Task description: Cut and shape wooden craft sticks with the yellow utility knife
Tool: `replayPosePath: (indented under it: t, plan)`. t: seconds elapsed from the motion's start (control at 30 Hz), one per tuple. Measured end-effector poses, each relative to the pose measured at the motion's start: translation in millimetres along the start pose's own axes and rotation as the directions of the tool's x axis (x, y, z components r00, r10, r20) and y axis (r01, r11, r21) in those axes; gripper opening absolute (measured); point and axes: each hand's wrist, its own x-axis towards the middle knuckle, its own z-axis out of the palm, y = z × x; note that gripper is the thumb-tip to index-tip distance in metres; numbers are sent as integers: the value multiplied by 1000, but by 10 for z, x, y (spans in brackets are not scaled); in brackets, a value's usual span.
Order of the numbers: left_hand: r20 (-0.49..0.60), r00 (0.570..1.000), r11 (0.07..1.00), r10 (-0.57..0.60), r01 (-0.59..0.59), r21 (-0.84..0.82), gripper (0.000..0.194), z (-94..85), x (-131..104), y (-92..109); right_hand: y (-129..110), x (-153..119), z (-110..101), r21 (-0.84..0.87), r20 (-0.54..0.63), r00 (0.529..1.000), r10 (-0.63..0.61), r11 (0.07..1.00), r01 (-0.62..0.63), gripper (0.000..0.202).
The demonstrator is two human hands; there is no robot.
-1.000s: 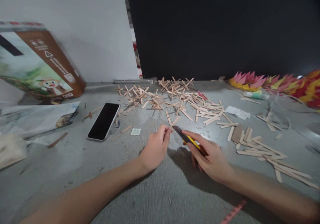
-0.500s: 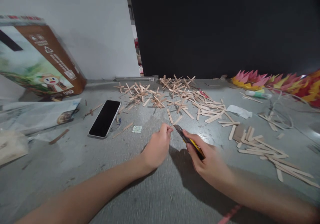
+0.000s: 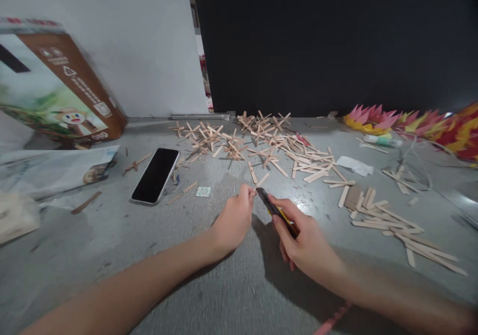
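Note:
In the middle of the table, my left hand (image 3: 234, 219) is closed in a pinch around a small pale wooden craft stick (image 3: 263, 179), whose end sticks out beyond the fingertips. My right hand (image 3: 306, 240) grips a black and yellow utility knife (image 3: 283, 216), thumb and fingers wrapped along its handle. The knife's tip points up and left and meets the stick beside my left fingertips; the exact contact is too small to make out. Just beyond the hands lies a loose craft stick (image 3: 253, 172).
Crossed craft sticks (image 3: 224, 141) are heaped at the back, with loose sticks (image 3: 388, 220) to the right. Left are a phone (image 3: 155, 175), a printed box (image 3: 70, 91) and plastic bags (image 3: 59, 168). Far right sit paper petals (image 3: 373, 118), a glue stick (image 3: 381, 141) and a cable (image 3: 429, 175).
The knife and my right hand have moved slightly left, bringing the tip closer to my left fingertips. My left hand stays almost in place; the whole view has shifted a little.

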Motion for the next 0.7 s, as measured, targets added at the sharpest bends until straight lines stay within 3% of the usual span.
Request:
replayPosePath:
  t: [0.27,0.53,0.7]
  plan:
    - [11,999,989,-46,47,-141,30,-59,26,54,-28,30,-56,-85,-74,991,-112,991,106,45]
    - [23,998,980,-53,56,-190,28,-118,19,126,43,53,-47,-23,-43,995,-92,996,91,49]
    - [32,998,977,-49,54,-204,29,-94,19,98,2,38,-29,92,-8,1000,-8,996,9,48]
